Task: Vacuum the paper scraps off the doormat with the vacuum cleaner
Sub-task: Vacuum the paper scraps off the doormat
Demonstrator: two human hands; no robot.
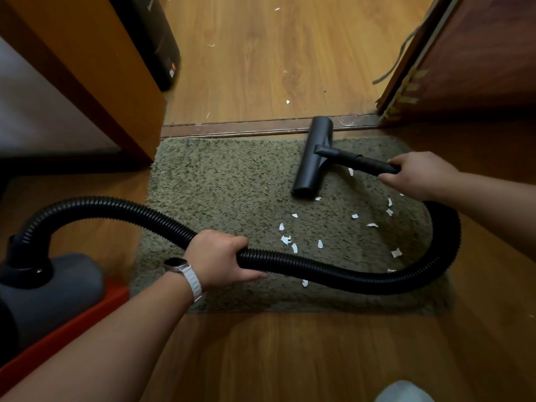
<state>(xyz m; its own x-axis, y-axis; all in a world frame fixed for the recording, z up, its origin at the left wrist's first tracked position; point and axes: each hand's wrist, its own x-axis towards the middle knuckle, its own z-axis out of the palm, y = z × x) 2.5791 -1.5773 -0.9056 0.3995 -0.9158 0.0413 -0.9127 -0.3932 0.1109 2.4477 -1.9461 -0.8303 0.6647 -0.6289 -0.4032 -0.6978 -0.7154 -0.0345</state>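
Observation:
An olive shaggy doormat (220,187) lies on the wood floor before a door threshold. Several white paper scraps (286,239) are scattered over its right half. The black floor nozzle (312,158) rests on the mat's far right part, one end over the threshold. My right hand (417,174) grips the black wand (359,161) just behind the nozzle. My left hand (223,259), with a watch on its wrist, is closed around the black ribbed hose (333,274), which loops across the mat's near edge. The grey and red vacuum cleaner body (43,300) sits at the lower left.
A wooden cabinet (95,82) stands at the left, with a black box (153,39) behind it. A dark wooden door (478,53) stands open at the upper right. A few scraps (287,102) lie on the floor beyond the threshold (232,129).

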